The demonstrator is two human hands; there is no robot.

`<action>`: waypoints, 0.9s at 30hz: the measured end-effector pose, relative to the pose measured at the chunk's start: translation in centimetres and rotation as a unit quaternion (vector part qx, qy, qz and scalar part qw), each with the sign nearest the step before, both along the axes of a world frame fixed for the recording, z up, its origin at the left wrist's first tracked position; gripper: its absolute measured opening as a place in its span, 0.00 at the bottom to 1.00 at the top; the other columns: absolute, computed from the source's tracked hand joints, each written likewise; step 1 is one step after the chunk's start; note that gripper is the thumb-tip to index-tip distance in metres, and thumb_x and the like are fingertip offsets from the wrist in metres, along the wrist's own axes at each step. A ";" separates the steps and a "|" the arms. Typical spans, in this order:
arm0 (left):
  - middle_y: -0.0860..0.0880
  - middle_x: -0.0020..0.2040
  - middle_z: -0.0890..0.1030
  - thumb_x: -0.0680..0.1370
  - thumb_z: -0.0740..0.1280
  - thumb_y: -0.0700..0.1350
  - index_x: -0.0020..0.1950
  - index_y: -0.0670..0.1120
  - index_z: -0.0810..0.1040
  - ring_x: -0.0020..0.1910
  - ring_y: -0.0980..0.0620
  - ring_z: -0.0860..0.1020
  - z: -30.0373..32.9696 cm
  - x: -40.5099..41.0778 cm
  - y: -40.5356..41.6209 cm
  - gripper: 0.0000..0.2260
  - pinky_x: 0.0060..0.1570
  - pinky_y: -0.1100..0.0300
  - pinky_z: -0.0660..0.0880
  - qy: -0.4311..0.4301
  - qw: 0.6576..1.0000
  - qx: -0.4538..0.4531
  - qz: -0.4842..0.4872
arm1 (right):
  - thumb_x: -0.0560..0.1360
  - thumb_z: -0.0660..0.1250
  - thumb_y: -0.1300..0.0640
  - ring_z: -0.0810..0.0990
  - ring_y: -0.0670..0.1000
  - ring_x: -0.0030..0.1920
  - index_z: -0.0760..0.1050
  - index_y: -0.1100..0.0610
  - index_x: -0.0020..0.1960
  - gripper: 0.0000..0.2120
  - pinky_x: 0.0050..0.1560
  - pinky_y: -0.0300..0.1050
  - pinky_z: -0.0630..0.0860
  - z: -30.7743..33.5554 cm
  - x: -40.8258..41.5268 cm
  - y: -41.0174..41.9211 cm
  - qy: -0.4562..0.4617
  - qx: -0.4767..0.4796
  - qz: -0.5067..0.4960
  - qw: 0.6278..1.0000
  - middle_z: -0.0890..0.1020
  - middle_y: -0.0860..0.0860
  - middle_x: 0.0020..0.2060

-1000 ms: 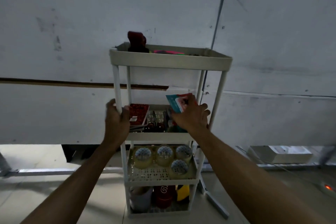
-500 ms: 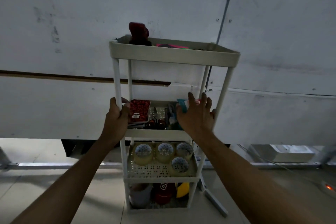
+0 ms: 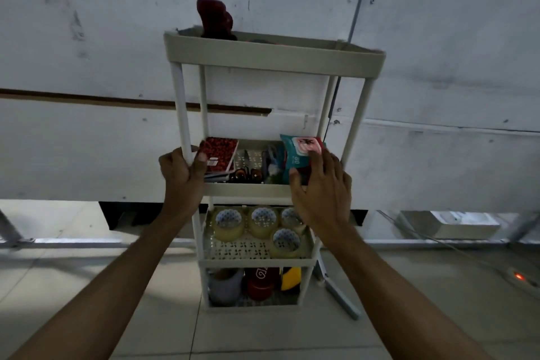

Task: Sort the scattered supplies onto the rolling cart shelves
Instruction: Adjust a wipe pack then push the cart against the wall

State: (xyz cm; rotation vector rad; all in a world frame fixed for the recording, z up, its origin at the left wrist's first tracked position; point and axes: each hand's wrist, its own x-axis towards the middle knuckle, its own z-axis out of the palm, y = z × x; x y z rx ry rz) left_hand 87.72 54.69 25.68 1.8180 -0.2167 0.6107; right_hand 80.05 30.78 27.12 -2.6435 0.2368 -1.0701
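The left hand [image 3: 181, 175] grips the cart [image 3: 274, 58] post while the right hand [image 3: 320, 193] pinches a teal packet [image 3: 301, 152] at the second shelf's right edge, beside scissors [image 3: 248, 171] and a red notebook [image 3: 220, 153].

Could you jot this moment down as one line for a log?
left hand: grips cart post | right hand: holds teal packet at second shelf | tape rolls: shelf below
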 end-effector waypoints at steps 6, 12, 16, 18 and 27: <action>0.34 0.63 0.71 0.67 0.77 0.43 0.64 0.33 0.65 0.60 0.42 0.76 -3.8 -0.4 0.5 0.33 0.57 0.46 0.78 0.081 0.990 -0.092 -0.076 | 0.61 0.72 0.65 0.70 0.53 0.58 0.66 0.58 0.60 0.30 0.54 0.55 0.75 -6.0 -2.2 -1.5 -0.156 0.248 -0.044 0.955 0.70 0.54 0.57; 0.49 0.40 0.80 0.66 0.79 0.42 0.52 0.43 0.71 0.40 0.54 0.80 -7.9 -1.0 0.0 0.22 0.40 0.59 0.78 0.194 0.974 -0.087 -0.076 | 0.68 0.77 0.52 0.77 0.49 0.49 0.65 0.51 0.55 0.24 0.42 0.28 0.73 -10.7 0.3 -3.3 0.081 0.448 0.061 0.888 0.76 0.48 0.47; 0.49 0.25 0.70 0.69 0.76 0.36 0.29 0.46 0.66 0.26 0.55 0.70 -9.3 0.8 0.2 0.20 0.31 0.62 0.71 0.208 0.972 -0.090 -0.052 | 0.73 0.72 0.49 0.80 0.41 0.39 0.70 0.50 0.50 0.12 0.39 0.41 0.78 -12.9 1.9 -3.7 0.052 0.498 0.031 0.865 0.81 0.44 0.39; 0.51 0.23 0.68 0.68 0.72 0.30 0.27 0.47 0.63 0.25 0.55 0.68 -9.5 2.2 0.3 0.22 0.30 0.63 0.69 0.239 0.964 -0.100 -0.051 | 0.74 0.70 0.53 0.78 0.40 0.30 0.73 0.50 0.38 0.09 0.31 0.36 0.73 -13.2 2.7 -4.2 0.034 0.528 0.006 0.849 0.80 0.41 0.28; 0.56 0.20 0.68 0.68 0.70 0.28 0.21 0.50 0.66 0.22 0.60 0.69 -11.3 2.0 0.5 0.25 0.24 0.68 0.69 0.232 0.964 -0.100 -0.087 | 0.68 0.67 0.66 0.69 0.47 0.29 0.68 0.51 0.23 0.19 0.35 0.44 0.67 -13.4 4.0 -5.3 0.044 0.571 0.009 0.820 0.70 0.45 0.22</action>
